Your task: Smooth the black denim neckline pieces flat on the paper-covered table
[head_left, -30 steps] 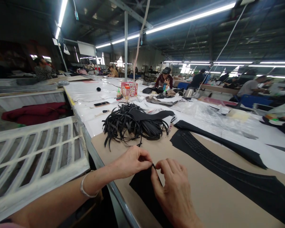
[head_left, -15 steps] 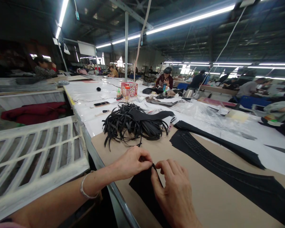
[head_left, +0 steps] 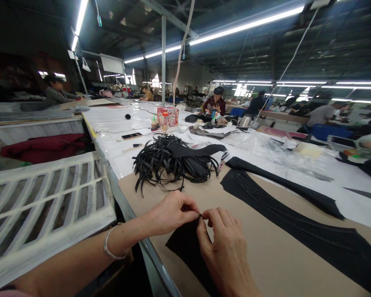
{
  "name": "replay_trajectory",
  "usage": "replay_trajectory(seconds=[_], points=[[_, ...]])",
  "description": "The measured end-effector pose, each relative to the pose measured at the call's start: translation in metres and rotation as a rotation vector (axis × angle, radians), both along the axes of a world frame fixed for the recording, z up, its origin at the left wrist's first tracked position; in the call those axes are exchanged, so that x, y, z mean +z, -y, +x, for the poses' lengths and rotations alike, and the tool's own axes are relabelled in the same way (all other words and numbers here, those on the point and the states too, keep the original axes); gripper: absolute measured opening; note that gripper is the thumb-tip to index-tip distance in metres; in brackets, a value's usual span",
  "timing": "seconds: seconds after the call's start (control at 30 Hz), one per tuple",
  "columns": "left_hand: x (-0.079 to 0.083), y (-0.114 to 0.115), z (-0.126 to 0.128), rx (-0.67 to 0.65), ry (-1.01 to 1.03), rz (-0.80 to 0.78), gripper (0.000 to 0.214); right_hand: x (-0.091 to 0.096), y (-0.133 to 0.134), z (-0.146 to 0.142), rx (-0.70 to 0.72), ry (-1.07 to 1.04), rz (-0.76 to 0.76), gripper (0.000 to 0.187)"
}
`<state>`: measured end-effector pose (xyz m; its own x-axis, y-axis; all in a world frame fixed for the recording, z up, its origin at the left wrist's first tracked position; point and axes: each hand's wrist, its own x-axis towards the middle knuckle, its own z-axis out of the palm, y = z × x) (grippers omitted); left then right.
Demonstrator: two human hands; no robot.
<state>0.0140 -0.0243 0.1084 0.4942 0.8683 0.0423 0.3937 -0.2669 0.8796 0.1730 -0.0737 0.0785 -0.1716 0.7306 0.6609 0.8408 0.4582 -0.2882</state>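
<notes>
My left hand [head_left: 170, 212] and my right hand [head_left: 225, 243] meet at the near edge of a long table, both pinching the top corner of a black fabric piece [head_left: 185, 247] that lies on brown cardboard [head_left: 266, 255]. The fingertips of the two hands almost touch at the corner. A thin bracelet sits on my left wrist. Just beyond the hands lies a tangled heap of black straps [head_left: 173, 161].
Long black fabric panels [head_left: 284, 206] stretch to the right over the cardboard. A phone [head_left: 132, 135], a red-and-white box [head_left: 167, 116] and small bottles stand farther back. A white slatted rack [head_left: 46, 194] is at the left. Several people work at tables behind.
Both hands stay pinched at the fabric corner; the fabric's lower left edge has shifted slightly left. Otherwise nothing has visibly moved.
</notes>
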Motion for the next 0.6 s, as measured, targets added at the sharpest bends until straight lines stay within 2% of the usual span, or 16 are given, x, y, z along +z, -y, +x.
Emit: replay_trajectory(seconds=[0.1,0.23,0.43,0.6], points=[[0.002,0.001,0.001,0.012,-0.009,0.001,0.017,-0.001,0.000,0.001,-0.003,-0.011,-0.009,0.010],[0.000,0.002,0.001,0.064,-0.098,0.088,0.017,0.000,0.002,0.003,0.025,-0.082,-0.052,0.009],[0.003,0.000,0.002,0.089,-0.113,0.181,0.018,0.010,0.001,0.007,0.114,-0.312,-0.267,0.012],[0.010,-0.001,0.002,0.051,-0.026,0.101,0.018,0.012,-0.001,0.013,0.145,-0.491,-0.496,0.023]])
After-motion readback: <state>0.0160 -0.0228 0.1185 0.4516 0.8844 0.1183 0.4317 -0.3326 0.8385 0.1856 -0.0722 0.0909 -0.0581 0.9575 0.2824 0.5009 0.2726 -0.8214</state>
